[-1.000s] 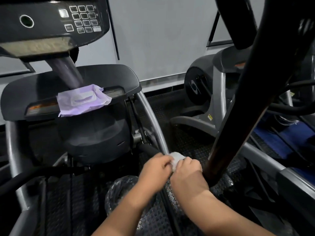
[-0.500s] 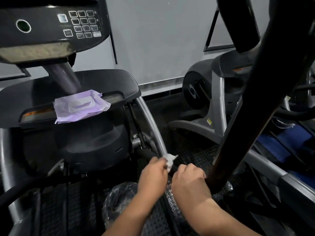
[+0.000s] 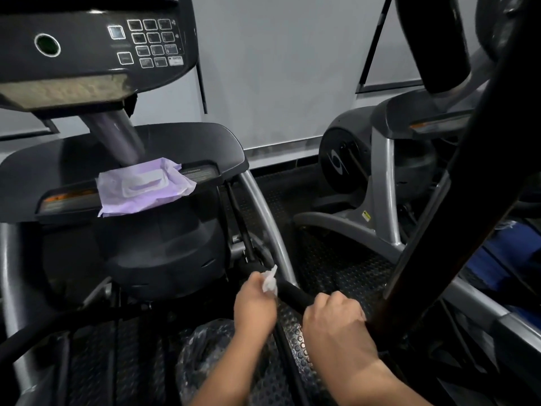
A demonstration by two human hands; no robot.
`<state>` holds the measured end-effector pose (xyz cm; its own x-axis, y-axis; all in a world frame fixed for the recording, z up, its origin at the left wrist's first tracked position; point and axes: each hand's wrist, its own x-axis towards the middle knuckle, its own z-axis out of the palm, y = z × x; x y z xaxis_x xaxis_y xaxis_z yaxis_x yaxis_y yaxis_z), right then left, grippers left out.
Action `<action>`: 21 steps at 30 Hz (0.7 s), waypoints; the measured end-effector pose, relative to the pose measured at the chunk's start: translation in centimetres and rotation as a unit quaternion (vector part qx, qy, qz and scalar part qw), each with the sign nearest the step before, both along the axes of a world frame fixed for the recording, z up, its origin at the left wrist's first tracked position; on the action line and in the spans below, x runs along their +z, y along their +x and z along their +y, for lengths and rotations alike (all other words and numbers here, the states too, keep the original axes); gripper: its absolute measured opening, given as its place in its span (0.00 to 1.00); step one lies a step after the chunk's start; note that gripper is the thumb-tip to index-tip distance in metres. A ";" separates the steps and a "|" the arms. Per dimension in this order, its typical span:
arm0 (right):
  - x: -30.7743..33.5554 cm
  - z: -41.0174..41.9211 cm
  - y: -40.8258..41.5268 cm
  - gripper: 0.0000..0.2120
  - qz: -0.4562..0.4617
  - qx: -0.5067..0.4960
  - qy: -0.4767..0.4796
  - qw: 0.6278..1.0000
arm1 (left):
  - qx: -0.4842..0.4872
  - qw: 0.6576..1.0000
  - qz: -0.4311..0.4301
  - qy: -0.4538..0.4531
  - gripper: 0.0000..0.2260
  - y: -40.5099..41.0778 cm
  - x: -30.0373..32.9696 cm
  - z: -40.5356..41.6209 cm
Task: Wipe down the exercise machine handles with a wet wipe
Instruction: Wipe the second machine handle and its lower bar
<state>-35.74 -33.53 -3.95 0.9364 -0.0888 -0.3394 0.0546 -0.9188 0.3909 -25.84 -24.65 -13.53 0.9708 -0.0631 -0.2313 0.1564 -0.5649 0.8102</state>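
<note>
Purple wipe pack (image 3: 145,187) parked on the machine's shelf (image 3: 205,142), away from the work. Left hand (image 3: 254,306) curled round a white wet wipe (image 3: 270,281), pressed against the low black handle (image 3: 292,294). Right hand (image 3: 336,320) wrapped round that same handle, just beside. Mid-wipe by the look of it; big upright handle (image 3: 456,200) at right untouched, probably left to do.

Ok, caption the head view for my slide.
Left hand rubs a white wet wipe along the black handle while the right hand grips it lower down.
</note>
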 end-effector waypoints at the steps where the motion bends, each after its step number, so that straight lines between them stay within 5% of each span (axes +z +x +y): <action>1: -0.1 0.0 0.0 0.16 0.002 0.001 0.000 1.000 | -0.006 0.999 -0.030 -0.015 0.05 -0.6 0.1 -0.4; 9: -0.6 -0.1 0.3 0.17 0.032 0.002 -0.010 0.999 | -0.028 0.996 -0.077 -0.023 0.12 -0.7 0.2 -0.7; 16: -0.5 -0.3 0.4 0.18 0.035 0.002 0.005 0.999 | -0.204 0.968 -0.148 -0.010 0.08 -2.2 0.9 -1.3; 21: -0.1 -0.2 0.2 0.16 0.040 0.007 0.004 0.999 | -0.152 0.966 -0.085 0.193 0.08 2.7 0.9 -0.3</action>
<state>-35.50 -33.71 -4.04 0.9076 -0.0740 -0.4133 0.0972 -0.9206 0.3783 -23.14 -24.93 -12.67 0.9472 -0.2918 -0.1326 -0.1810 -0.8284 0.5300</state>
